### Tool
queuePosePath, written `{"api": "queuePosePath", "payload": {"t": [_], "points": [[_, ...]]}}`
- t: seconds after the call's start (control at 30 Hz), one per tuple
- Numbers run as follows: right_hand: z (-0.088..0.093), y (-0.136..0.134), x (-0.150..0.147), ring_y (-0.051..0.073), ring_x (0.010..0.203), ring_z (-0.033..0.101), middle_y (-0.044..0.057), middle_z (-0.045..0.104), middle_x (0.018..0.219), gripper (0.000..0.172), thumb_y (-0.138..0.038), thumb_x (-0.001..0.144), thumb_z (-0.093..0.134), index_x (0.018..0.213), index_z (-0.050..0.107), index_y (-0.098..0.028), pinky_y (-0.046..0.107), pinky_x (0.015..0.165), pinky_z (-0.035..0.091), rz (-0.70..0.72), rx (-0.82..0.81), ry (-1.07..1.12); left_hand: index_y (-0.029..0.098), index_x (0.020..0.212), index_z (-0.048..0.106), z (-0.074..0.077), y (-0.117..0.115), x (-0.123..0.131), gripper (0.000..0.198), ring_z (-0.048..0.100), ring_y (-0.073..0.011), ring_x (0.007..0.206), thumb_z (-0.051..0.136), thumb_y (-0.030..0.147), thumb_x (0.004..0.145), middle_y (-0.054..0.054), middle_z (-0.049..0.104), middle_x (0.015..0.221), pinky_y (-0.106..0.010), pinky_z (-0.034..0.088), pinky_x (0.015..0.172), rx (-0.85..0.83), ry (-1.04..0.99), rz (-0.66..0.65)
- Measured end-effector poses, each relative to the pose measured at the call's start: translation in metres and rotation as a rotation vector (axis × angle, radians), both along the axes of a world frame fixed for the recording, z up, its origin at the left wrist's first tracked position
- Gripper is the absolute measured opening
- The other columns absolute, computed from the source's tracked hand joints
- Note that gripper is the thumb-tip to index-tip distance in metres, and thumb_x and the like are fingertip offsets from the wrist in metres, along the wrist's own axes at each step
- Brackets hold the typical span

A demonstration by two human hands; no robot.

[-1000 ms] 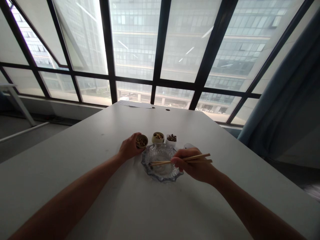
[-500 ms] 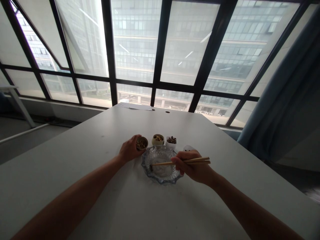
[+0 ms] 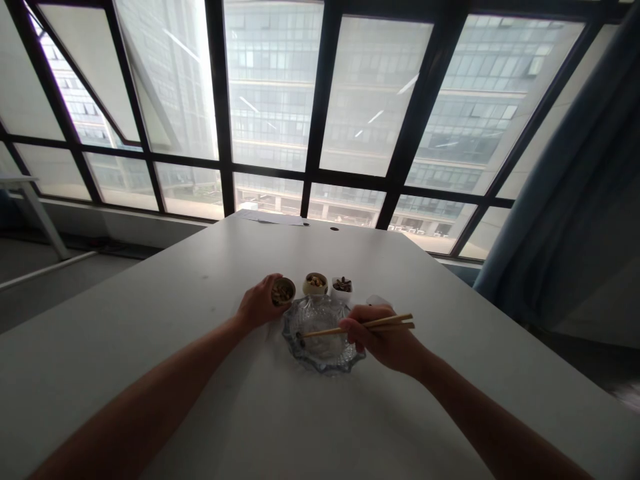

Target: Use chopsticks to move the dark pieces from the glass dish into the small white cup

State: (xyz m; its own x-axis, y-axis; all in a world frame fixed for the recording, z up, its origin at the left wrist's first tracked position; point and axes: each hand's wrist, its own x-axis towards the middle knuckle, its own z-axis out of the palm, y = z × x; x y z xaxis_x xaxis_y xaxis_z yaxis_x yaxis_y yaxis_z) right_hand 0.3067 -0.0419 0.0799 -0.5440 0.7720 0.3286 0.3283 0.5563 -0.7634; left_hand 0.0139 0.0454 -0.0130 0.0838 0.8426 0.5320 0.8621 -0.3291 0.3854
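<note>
My left hand (image 3: 263,301) is wrapped round a small round bowl (image 3: 283,291) of brownish pieces, tilted towards me beside the glass dish. In my right hand (image 3: 377,331) is a pair of wooden chopsticks (image 3: 385,323), pointing left across the scalloped clear glass dish (image 3: 325,366). Their tips meet a small dark piece (image 3: 300,339) at the dish's left inner side; whether they pinch it I cannot tell. Behind the dish stand a yellowish bowl (image 3: 315,285) of light brown pieces and a white cup (image 3: 342,289) of dark, elongated pieces.
A whitish container (image 3: 379,301) is partly hidden behind my right hand. The white table (image 3: 300,427) runs to the windows, with white paper (image 3: 275,217) at its far edge. A blue curtain (image 3: 545,200) hangs at the right.
The view has tilted slightly, so the table things sit a little lower. The chopstick tips and the dark piece have barely shifted. Both hands keep their hold.
</note>
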Motion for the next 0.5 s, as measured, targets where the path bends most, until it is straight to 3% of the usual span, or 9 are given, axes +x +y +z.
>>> {"api": "queuePosePath", "payload": {"t": [0.23, 0.5], "points": [[-0.0047, 0.0068, -0.0046, 0.013, 0.044, 0.061, 0.005, 0.069, 0.057, 0.059, -0.072, 0.082, 0.070, 0.066, 0.064, -0.016, 0.021, 0.043, 0.046, -0.193, -0.166, 0.115, 0.025, 0.134, 0.053, 0.0011, -0.0006, -0.0001, 0.064, 0.073, -0.0322, 0.113, 0.077, 0.040, 0.076, -0.009, 0.070, 0.133, -0.042, 0.059, 0.096, 0.010, 0.000, -0.007], [-0.0063, 0.0065, -0.0077, 0.013, 0.044, 0.061, 0.005, 0.068, 0.055, 0.060, -0.074, 0.080, 0.070, 0.066, 0.065, -0.016, 0.021, 0.041, 0.047, -0.194, -0.206, 0.146, 0.026, 0.135, 0.053, 0.0023, -0.0015, -0.0006, 0.064, 0.072, -0.0322, 0.114, 0.077, 0.040, 0.077, -0.009, 0.069, 0.134, -0.042, 0.059, 0.096, 0.002, 0.000, -0.012]]}}
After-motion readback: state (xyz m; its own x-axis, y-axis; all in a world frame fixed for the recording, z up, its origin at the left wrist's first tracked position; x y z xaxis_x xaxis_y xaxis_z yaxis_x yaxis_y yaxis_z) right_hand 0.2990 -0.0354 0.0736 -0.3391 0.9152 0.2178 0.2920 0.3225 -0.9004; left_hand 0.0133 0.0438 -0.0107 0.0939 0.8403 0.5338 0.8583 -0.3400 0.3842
